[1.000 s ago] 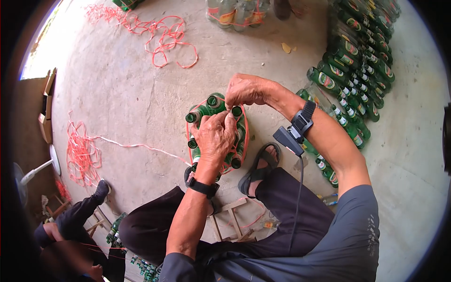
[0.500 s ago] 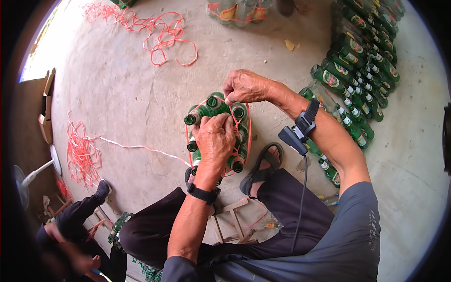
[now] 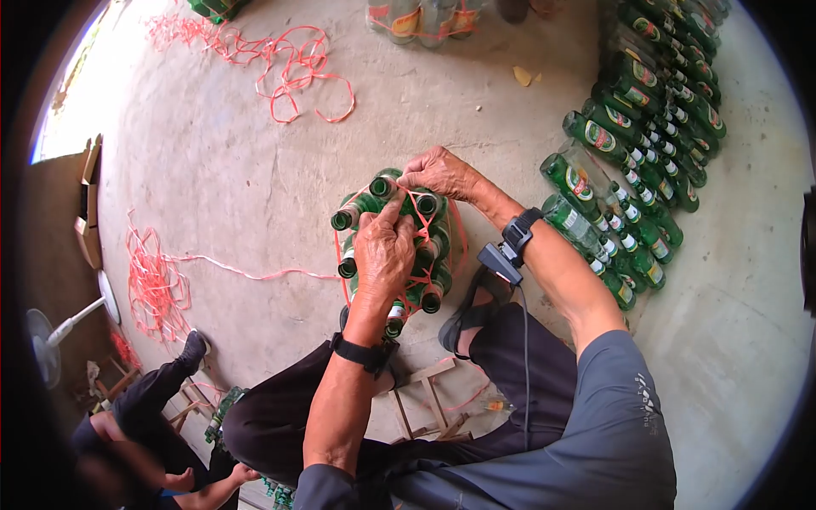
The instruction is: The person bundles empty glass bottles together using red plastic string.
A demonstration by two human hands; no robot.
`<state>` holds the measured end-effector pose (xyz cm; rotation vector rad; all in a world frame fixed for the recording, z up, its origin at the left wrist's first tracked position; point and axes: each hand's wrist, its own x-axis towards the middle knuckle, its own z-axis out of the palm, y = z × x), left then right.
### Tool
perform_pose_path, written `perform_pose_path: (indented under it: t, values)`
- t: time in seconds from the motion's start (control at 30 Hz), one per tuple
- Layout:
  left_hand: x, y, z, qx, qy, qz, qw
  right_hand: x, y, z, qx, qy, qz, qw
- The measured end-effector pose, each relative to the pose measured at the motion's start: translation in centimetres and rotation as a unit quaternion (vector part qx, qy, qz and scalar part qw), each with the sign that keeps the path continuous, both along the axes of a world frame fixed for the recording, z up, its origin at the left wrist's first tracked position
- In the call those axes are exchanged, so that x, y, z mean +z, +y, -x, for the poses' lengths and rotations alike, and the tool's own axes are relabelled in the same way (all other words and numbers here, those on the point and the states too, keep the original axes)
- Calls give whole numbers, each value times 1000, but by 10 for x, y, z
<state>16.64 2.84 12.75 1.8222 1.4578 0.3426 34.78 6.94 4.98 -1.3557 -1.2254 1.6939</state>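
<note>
Between my feet stands a bundle of green glass bottles (image 3: pixel 346 218), upright, with pink plastic string (image 3: pixel 460 234) looped around them and across their necks. My left hand (image 3: pixel 387 251) rests on top of the bundle, its index finger stretched toward a neck at the far side and its other fingers curled down on the string. What lies beneath that palm is hidden. At the far right of the bundle, my right hand (image 3: pixel 438 173) pinches the string close to a bottle mouth. A strand runs left from the bundle along the floor to a tangled heap of string (image 3: pixel 155 285).
Rows of green bottles (image 3: pixel 612 140) lie stacked at the right. More string (image 3: pixel 297 72) and a tied bundle of bottles (image 3: pixel 421 21) are at the back. A wooden stool frame (image 3: pixel 429 399) stands below me. Another person (image 3: pixel 149 416) sits lower left beside a white fan (image 3: pixel 64 331).
My right hand has come down and closer to the bottle necks, drawing near my left hand. My left index finger has stretched out. The other person's hand has reached to the right.
</note>
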Motion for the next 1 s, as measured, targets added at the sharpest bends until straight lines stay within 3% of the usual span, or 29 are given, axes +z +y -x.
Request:
perform_pose_path:
  t: [0.13, 0.23, 0.4, 0.47, 0.7, 0.8, 0.87, 1.0]
  values:
    - [0, 9, 2, -27, -22, 23, 999, 5, 0, -3, 57, -48, -11, 997]
    - [6, 19, 0, -6, -126, 204, 971, 6, 1, -1, 57, -44, -21, 997]
    - [-7, 20, -2, 24, -209, 230, 950, 2, -3, 0, 47, -15, -3, 999]
    - [-8, 21, -2, -22, -139, 121, 983, 1, -2, 0, 51, -31, -1, 998]
    - [-3, 13, -6, 24, -95, 90, 991, -5, -4, 1, 48, -90, -5, 995]
    - [-14, 9, -4, 22, -80, 37, 996, -9, -5, 3, 28, -92, -36, 995]
    - [-15, 9, -3, -24, -70, -71, 995, -4, -5, 3, 26, -105, -35, 994]
    - [-8, 7, -5, -41, -20, -117, 992, -2, -7, 2, 5, -100, -5, 995]
